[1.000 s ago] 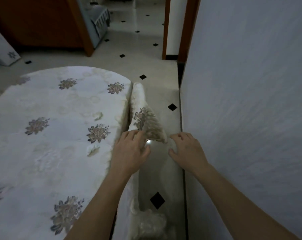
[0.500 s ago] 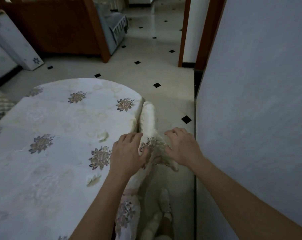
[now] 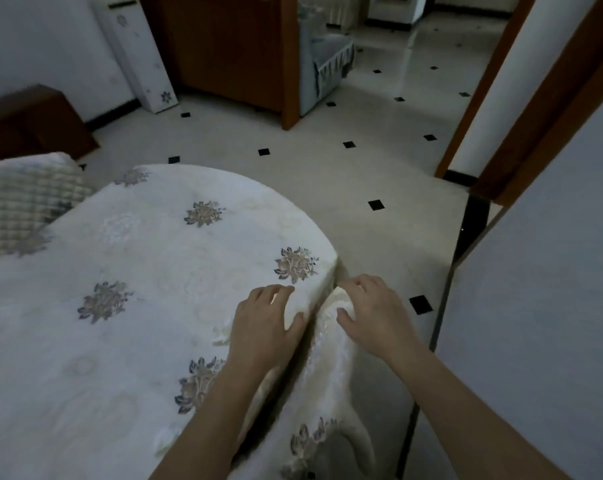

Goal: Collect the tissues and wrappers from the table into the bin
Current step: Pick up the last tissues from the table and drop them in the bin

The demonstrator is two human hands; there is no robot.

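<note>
A round table under a white tablecloth (image 3: 137, 271) with embroidered flowers fills the lower left. My left hand (image 3: 262, 323) lies on the table's right edge, with a bulge of the cloth pinched between fingers and thumb. My right hand (image 3: 376, 313) is just beside it, off the edge, closed on the top of the hanging fold of cloth (image 3: 331, 375). No tissue, wrapper or bin is visible anywhere in view.
A white wall (image 3: 535, 306) stands close on the right, leaving a narrow strip of tiled floor (image 3: 362, 174) beside the table. A checked cushion (image 3: 19, 202) lies at the left. A white standing unit (image 3: 137, 57), dark wooden cabinet (image 3: 223, 46) and blue-grey armchair (image 3: 324, 64) stand beyond.
The cloth flap that both hands held lifted out beside the table now hangs down. Both hands have come up to the table's edge, and my view has tilted up.
</note>
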